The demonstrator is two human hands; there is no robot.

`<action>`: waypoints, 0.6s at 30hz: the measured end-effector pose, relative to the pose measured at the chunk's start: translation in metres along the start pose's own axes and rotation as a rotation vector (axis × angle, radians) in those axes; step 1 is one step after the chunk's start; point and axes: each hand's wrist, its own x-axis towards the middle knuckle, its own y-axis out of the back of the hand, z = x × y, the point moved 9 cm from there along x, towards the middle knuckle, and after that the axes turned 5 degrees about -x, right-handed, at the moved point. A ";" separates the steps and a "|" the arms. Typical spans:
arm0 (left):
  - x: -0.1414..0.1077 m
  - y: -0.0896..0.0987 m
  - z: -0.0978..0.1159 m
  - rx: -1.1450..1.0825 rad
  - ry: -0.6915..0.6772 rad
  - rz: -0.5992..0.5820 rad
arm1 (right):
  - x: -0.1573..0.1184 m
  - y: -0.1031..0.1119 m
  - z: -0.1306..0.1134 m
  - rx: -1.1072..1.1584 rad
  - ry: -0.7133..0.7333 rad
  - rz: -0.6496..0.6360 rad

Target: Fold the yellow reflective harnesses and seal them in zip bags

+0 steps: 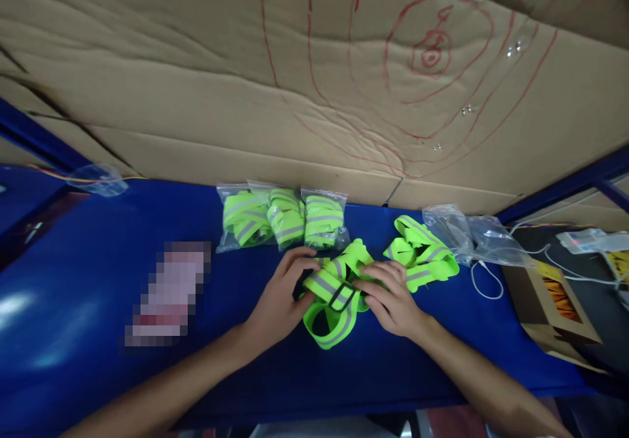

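Note:
A neon-yellow reflective strap [322,282] with grey stripes and a black buckle lies loosely bundled on the blue table, one loop hanging toward me. My left hand [281,289] grips its left side between thumb and fingers. From the right, my right hand [393,294] has its curled fingers on the bundle, near the buckle; some fingertips are hidden in the folds. Just beyond my right hand lies another loose reflective strap [432,255]. Behind my left hand stand three clear zip bags with folded straps, the nearest to the middle being a bag [324,219].
Clear plastic bags [476,235] lie at the back right, beside a white cable [484,287]. An open cardboard box [550,307] is at the right edge. A pixelated pinkish item [170,294] lies left. A cardboard wall [196,97] with red circles rises behind the blue table [98,261].

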 end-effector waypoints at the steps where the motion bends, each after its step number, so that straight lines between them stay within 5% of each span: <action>1: 0.000 -0.003 0.000 -0.030 -0.014 -0.026 | 0.001 -0.002 -0.005 -0.034 0.036 -0.029; 8: -0.014 -0.030 0.013 -0.132 -0.165 -0.241 | 0.005 -0.006 -0.009 -0.234 0.002 -0.067; 13: -0.030 -0.055 0.031 -0.178 -0.170 -0.587 | 0.005 0.001 -0.001 -0.202 -0.084 -0.018; 18: -0.026 -0.044 0.038 -0.093 -0.203 -0.527 | -0.006 0.024 0.023 -0.098 -0.235 0.213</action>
